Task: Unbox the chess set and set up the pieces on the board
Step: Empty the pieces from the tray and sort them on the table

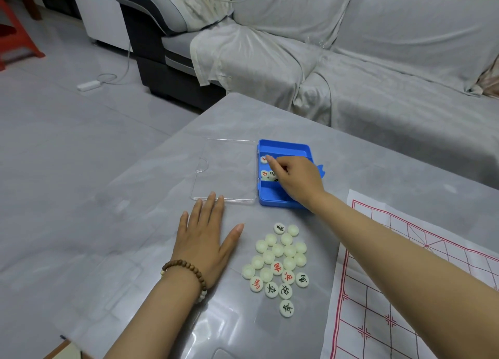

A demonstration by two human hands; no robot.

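Left hand (pixel 205 239) lies flat on the table (pixel 129 223); right hand (pixel 294 180) curls into the far blue box (pixel 283 145), grip unclear. Unboxing step, I judge: the last pieces (pixel 264 173) need lifting out.

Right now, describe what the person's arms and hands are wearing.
Both forearms are bare, no sleeves in view. At the wrist of the left hand sits a bracelet of round brown wooden beads with a few pale ones. The right hand shows no ring, watch or band.

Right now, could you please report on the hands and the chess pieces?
Left hand flat on table, open. Right hand in blue box, grip unclear. Pieces piled beside board. Nothing blocking.
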